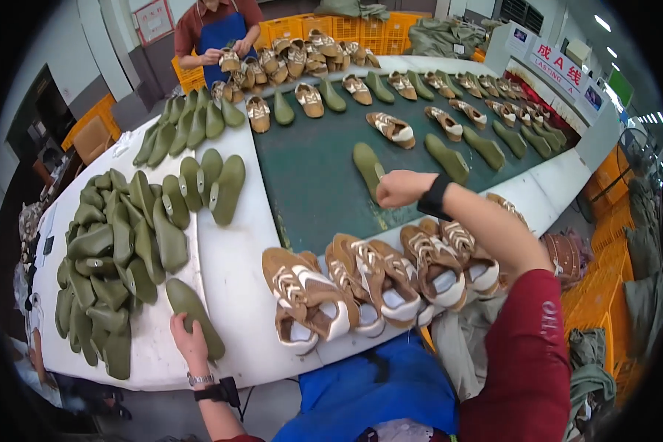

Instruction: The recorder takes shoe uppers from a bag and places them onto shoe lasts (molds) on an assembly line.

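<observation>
Near the front left of the white table, my left hand [189, 340] is closed on the lower part of an olive-green shoe last [191, 308], its thumb and fingers on either side. My right hand [402, 189] reaches over the dark green belt, its fingers curled at the heel end of another green shoe last [366, 166]. The fingertips there are partly hidden behind the hand. Between my arms, brown and white sneakers [390, 274] with white laces stand in a row along the table's near edge.
A large heap of green lasts [110, 258] lies at left, more lasts [191, 125] stand behind it. Sneakers and lasts line the belt [309, 177]. Across the table, a person in a blue apron [225, 44] handles a shoe beside piled sneakers [295, 59]. Orange crates [608, 295] stand at right.
</observation>
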Tool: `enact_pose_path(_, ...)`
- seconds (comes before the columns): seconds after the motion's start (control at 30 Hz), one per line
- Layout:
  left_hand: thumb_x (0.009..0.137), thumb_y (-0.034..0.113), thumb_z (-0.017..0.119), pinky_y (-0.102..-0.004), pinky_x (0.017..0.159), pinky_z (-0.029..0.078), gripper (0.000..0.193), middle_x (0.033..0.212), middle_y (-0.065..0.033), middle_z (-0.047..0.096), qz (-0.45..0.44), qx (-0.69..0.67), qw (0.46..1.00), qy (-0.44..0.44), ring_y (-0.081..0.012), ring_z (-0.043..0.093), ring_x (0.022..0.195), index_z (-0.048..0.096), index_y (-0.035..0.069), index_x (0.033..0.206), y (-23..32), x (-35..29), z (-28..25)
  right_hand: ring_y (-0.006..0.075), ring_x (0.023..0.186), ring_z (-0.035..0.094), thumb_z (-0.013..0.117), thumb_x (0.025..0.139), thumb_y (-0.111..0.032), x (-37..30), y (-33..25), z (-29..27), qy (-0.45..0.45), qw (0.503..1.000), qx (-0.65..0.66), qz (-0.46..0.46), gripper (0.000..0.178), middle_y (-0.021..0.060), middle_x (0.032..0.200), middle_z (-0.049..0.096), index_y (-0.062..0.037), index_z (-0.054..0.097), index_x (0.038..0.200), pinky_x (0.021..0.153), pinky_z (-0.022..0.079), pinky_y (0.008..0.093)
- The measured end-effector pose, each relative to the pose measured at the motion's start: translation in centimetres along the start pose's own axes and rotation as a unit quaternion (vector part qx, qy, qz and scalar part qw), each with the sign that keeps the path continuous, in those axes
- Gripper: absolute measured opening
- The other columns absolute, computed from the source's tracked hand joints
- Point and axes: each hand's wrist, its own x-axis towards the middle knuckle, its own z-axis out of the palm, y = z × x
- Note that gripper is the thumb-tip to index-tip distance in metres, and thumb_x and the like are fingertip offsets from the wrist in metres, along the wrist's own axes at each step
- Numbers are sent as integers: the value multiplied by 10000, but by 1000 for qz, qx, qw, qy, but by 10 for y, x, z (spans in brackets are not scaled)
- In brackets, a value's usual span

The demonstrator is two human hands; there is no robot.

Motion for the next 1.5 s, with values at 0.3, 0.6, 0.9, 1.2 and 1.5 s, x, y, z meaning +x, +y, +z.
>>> enact_pose_path(0.3,761,63,544,-370,952,337,267,1210,-212,410,-8,24,1000,8,-354,394,1145,491,3,1015,2,-5,3,342,738,605,611,763,-229,-131,-133,77,-96,992,-7,-75,302,151,763,611,-82,546,1018,648,475,431)
enact_pose_path(0.6,756,60,542,-377,942,343,276,1228,-220,394,-20,15,999,23,-371,400,1131,487,1,1019,4,-7,-2,242,835,595,647,725,-193,-41,-70,-25,89,965,248,-5,363,145,921,611,-19,554,1030,743,463,328)
enact_pose_path(0.9,735,23,538,-379,945,333,294,1235,-226,380,-35,19,999,28,-378,390,1136,488,8,1025,8,-8,-1,305,930,570,585,708,-125,142,51,29,173,965,88,177,273,149,956,611,-84,608,977,813,448,379)
enact_pose_path(1.2,758,43,521,-361,931,349,322,1151,-188,473,-12,44,999,24,-325,449,1073,484,-10,1074,12,-10,-8,361,1086,474,503,720,-67,195,83,72,165,958,134,194,556,223,1247,406,-137,416,1265,914,396,388)
enact_pose_path(1.5,694,135,621,-418,747,453,636,899,-236,589,-81,208,967,-126,-385,561,858,339,21,1253,39,-13,-26,320,850,594,510,750,-86,-28,-30,-75,172,983,65,-11,355,169,912,619,-21,535,1098,753,471,359)
